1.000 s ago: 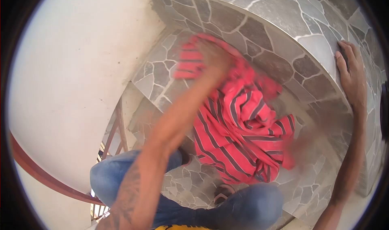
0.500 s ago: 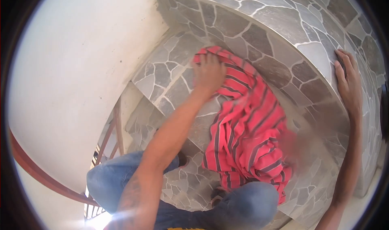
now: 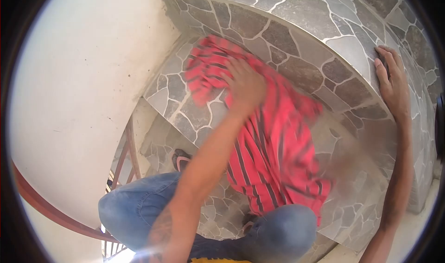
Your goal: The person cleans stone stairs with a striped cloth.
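Note:
A red cloth [image 3: 273, 156] with dark and pale stripes lies rumpled over the stone-patterned step. My left hand [image 3: 248, 86] presses down on its upper part, the fingers bent into the folds. One bunched end spreads beyond my fingertips toward the white wall; the rest trails down to my right knee. Parts of the cloth are smeared by motion. On the higher step [image 3: 320, 19], near its curved edge, my right hand [image 3: 394, 84] rests with thumb and fingers apart, holding nothing.
A white wall [image 3: 88, 86] rises on the left, with a reddish-brown railing [image 3: 60, 216] below it. Curved stone-patterned steps climb to the upper right. My bent knees in blue jeans [image 3: 139, 202] and a sandalled foot [image 3: 181, 158] are close below the cloth.
The cloth's upper end has swung left past my left hand toward the wall. My left hand has shifted slightly right across the step; my right hand stays on the higher step.

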Demonstrator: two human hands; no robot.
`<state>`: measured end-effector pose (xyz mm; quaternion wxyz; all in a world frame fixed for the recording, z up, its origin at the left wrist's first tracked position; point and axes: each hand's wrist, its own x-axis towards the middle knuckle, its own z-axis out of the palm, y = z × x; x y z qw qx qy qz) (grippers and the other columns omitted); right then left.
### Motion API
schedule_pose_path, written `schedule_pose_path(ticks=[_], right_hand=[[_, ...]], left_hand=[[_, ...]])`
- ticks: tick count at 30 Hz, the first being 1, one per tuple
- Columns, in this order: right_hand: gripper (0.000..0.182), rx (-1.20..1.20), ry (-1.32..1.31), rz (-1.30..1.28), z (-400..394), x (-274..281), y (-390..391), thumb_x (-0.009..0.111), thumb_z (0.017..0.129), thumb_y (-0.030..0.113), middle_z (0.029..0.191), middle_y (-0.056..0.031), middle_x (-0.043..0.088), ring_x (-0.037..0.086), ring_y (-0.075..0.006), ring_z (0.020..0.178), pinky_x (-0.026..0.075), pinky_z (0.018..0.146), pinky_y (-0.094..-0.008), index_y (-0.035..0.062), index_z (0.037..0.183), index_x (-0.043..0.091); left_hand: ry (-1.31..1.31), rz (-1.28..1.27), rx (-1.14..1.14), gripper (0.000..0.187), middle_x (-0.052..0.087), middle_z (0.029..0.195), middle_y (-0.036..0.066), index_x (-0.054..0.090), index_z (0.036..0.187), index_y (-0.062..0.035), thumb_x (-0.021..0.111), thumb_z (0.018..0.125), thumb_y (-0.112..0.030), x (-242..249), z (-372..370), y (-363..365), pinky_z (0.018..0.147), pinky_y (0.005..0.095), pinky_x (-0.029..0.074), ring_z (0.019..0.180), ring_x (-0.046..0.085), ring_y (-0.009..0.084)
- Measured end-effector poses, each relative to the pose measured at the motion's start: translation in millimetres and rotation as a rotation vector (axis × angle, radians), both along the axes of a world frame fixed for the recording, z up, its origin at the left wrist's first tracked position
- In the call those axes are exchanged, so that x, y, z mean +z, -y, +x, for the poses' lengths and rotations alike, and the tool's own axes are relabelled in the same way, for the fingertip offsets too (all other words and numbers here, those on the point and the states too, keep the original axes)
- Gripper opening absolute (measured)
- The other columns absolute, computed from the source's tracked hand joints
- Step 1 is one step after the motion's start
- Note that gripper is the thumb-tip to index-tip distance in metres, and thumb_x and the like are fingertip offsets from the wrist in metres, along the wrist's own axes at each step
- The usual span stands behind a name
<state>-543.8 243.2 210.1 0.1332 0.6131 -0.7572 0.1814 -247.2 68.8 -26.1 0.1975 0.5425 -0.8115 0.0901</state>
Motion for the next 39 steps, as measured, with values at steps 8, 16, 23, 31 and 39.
schedule_pose_path(ticks=[8,16,23,31,39], right_hand=[[0.042,-0.048,-0.056,-0.040,8.3,-1.6,9.2,0.052,0.103,0.032,0.133,-0.0177,0.061,0.058,-0.0374,0.124,0.043,0.106,-0.0432,-0.0007,0.128,0.063],[0.043,0.017,-0.099,-0.005,7.9,1.7,10.8,0.052,0.102,0.029,0.133,-0.0211,0.060,0.056,-0.0392,0.124,0.043,0.106,-0.0441,-0.0019,0.131,0.061],[0.046,0.006,-0.054,0.013,7.4,-1.1,3.0,0.051,0.104,0.031,0.140,-0.0209,0.056,0.054,-0.0381,0.131,0.041,0.111,-0.0428,-0.0018,0.134,0.059],[0.046,0.005,-0.056,-0.038,7.7,-1.9,3.8,0.053,0.103,0.033,0.131,-0.0215,0.062,0.056,-0.0394,0.125,0.042,0.107,-0.0444,-0.0026,0.130,0.062],[0.046,-0.009,-0.102,-0.004,16.1,1.5,11.7,0.054,0.102,0.033,0.134,-0.0211,0.060,0.055,-0.0383,0.126,0.039,0.110,-0.0435,-0.0022,0.132,0.061]], left_hand=[[0.175,0.015,0.111,0.081,0.048,0.148,0.035,0.050,0.144,0.0076,0.053,0.093,-0.055,-21.3,69.4,173.1,0.109,0.0748,0.032,0.137,0.045,0.0553],[0.293,0.317,-0.193,0.072,0.041,0.148,0.042,0.052,0.139,0.0157,0.050,0.094,-0.040,49.5,-71.3,-104.3,0.113,0.0762,0.025,0.143,0.035,0.0564],[0.049,0.169,-0.020,0.076,0.032,0.160,0.033,0.037,0.149,0.0146,0.044,0.098,-0.041,15.2,6.8,12.1,0.111,0.0815,0.021,0.152,0.023,0.0512],[0.103,0.271,0.129,0.087,0.037,0.157,0.036,0.043,0.146,0.0151,0.050,0.094,-0.054,21.1,67.3,167.0,0.113,0.0783,0.019,0.145,0.032,0.0538],[0.083,0.029,-0.321,0.071,0.054,0.128,0.044,0.062,0.120,0.0190,0.057,0.085,-0.043,16.4,-42.3,-70.4,0.116,0.0697,0.027,0.125,0.049,0.0600]])
